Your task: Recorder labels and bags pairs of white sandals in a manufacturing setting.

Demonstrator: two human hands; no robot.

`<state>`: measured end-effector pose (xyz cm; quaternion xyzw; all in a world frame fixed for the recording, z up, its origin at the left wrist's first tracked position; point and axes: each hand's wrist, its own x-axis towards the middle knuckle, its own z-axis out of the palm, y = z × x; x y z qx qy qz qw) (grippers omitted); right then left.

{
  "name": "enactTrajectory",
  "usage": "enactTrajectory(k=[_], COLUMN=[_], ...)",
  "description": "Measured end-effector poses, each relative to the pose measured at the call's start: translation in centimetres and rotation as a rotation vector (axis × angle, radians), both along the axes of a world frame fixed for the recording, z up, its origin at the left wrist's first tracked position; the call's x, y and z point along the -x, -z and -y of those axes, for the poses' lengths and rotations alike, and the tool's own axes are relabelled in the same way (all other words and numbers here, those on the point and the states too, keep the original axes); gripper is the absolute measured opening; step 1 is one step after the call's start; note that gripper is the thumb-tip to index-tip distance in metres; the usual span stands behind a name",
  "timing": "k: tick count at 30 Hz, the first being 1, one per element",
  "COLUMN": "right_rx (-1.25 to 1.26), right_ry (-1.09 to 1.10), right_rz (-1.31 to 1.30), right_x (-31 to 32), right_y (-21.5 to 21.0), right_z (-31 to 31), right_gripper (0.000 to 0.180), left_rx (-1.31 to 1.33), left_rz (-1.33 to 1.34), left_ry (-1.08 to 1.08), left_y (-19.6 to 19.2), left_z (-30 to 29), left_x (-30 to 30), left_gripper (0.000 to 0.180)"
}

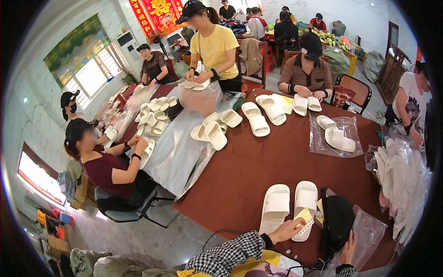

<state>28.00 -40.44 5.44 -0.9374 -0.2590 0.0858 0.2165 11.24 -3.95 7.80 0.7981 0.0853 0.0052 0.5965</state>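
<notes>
A pair of white slide slippers lies before me, the left slipper (275, 207) beside the right slipper (305, 196). Over the right slipper's heel area, my left hand (285, 230) pinches a small pale-yellow sheet (303, 220) with rows of small marks. A soft black cap (338, 220) rests just right of the slippers. At its lower right edge is my right hand (349, 248), fingers stretched upward and apparently touching the cap. Part of that hand is hidden in shadow. Small clear round pieces (290, 252) lie near the table's front edge.
A brown-covered table (244, 184) spreads ahead. Clear plastic bags (369, 235) lie to my right, near a heap of bagged white slippers (399, 177). More slippers (212, 131) lie farther off. Several people sit or stand around, including one in a yellow shirt (214, 48).
</notes>
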Motion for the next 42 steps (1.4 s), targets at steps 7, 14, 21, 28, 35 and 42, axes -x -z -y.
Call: enactTrajectory(k=[7, 14, 21, 28, 35, 42], right_rx=[-0.071, 0.048, -0.158, 0.049, -0.099, -0.662], right_ry=[0.024, 0.094, 0.013, 0.015, -0.034, 0.121], right_rz=[-0.082, 0.035, 0.131, 0.068, 0.083, -0.015], right_x=[-1.3, -2.2, -3.5, -4.4, -4.6, -3.2], right_y=[0.2, 4.3, 5.1, 3.8, 5.3, 5.9], right_z=[0.3, 2.7, 2.6, 1.4, 3.4, 2.8], right_gripper=[0.054, 0.054, 0.047, 0.051, 0.055, 0.061], left_rx=[-0.032, -0.060, -0.273, -0.546, -0.735, -0.896], left_rz=[0.116, 0.074, 0.029, 0.332, 0.567, 0.549], left_ry=[0.017, 0.082, 0.192, 0.244, 0.569, 0.800], left_y=[1.0, -0.1, -0.1, -3.9, -1.9, 0.6], left_z=[0.9, 2.2, 4.3, 9.2, 18.5, 21.8], left_x=[-1.0, -1.5, -4.2, -9.8, -14.1, -15.5], left_gripper=[0.027, 0.026, 0.033, 0.061, 0.036, 0.030])
